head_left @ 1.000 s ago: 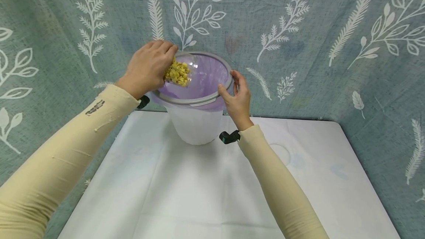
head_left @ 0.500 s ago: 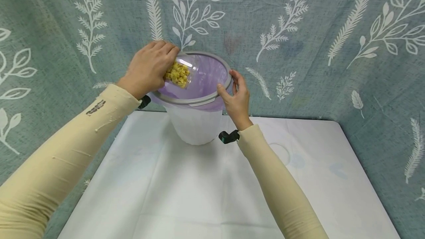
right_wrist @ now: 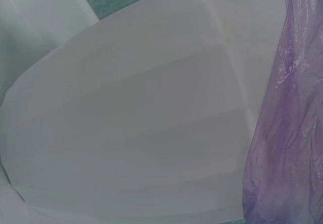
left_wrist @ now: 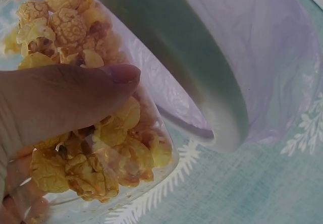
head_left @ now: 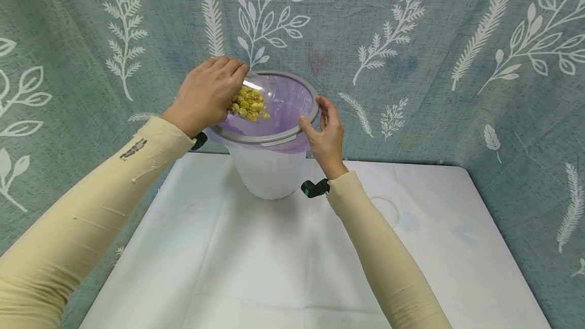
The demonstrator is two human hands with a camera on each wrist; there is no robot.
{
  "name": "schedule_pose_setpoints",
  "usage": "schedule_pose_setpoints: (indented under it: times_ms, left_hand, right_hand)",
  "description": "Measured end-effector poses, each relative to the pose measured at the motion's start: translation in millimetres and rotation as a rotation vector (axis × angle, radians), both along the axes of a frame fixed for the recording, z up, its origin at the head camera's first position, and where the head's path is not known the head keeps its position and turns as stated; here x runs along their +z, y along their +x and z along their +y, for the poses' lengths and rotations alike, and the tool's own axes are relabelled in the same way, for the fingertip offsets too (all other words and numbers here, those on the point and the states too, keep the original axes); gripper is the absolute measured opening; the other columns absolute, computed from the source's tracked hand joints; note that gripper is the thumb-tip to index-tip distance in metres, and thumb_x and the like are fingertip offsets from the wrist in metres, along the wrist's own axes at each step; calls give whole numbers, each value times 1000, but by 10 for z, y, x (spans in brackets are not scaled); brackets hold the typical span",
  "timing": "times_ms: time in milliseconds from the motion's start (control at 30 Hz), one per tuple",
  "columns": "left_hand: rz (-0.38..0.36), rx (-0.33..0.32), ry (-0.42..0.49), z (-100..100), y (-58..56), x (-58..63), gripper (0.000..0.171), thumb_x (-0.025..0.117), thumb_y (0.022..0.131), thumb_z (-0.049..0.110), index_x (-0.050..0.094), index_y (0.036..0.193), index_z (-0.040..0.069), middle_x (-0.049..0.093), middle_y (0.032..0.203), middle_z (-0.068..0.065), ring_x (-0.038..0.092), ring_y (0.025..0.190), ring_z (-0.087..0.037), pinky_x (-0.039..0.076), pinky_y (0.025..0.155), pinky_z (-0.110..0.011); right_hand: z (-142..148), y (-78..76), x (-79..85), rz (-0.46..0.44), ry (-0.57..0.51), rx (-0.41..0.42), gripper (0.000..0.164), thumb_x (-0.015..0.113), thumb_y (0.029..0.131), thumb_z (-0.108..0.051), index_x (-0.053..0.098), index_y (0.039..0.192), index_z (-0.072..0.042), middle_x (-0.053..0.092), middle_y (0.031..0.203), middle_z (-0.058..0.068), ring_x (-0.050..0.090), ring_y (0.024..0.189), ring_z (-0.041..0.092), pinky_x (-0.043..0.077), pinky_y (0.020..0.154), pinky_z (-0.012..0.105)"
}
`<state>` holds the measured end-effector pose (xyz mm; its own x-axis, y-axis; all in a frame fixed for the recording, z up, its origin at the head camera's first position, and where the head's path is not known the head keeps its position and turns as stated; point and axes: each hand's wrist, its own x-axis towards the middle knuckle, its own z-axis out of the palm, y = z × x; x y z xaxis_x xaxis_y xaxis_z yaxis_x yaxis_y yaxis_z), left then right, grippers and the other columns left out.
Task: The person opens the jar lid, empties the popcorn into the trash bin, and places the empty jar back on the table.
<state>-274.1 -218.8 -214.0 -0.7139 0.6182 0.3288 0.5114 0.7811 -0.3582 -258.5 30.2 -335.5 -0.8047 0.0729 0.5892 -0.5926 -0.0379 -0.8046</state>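
A white trash bin (head_left: 269, 174) with a grey rim ring (head_left: 235, 138) and a purple bag liner (head_left: 292, 103) stands at the back of the table. My left hand (head_left: 207, 94) grips a clear plastic jar (head_left: 259, 82) of yellow popcorn (head_left: 248, 104), tipped on its side over the bin's mouth. In the left wrist view, the thumb (left_wrist: 75, 95) lies across the jar wall, with popcorn (left_wrist: 96, 168) pressed behind it. My right hand (head_left: 326, 136) pinches the rim's right side between thumb and fingers. The right wrist view shows only the bin wall (right_wrist: 136, 118) and hanging liner (right_wrist: 287, 148).
A white cloth covers the table (head_left: 256, 268). Behind it, and close to the bin, hangs a green leaf-patterned curtain (head_left: 329, 24). A faint ring outline (head_left: 386, 211) marks the cloth on the right. Black wrist cameras (head_left: 315, 188) sit on both wrists.
The jar has tipped slightly further, and the popcorn in it has slid toward its lower right end. The right hand and the bin have stayed in place.
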Motion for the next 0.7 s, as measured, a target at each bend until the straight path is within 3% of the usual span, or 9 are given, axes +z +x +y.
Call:
schedule_pose_setpoints:
  times_ms: [700]
  left_hand:
    - [1, -10, -8, 35, 21, 38, 55, 67, 83, -11, 54, 137, -11, 59, 136, -28, 51, 131, -47, 38, 117, -58]
  right_hand:
    - [-4, 4, -7, -1, 1, 2, 59, 66, 97, 8, 38, 148, 21, 42, 153, 38, 38, 148, 45, 27, 126, 49]
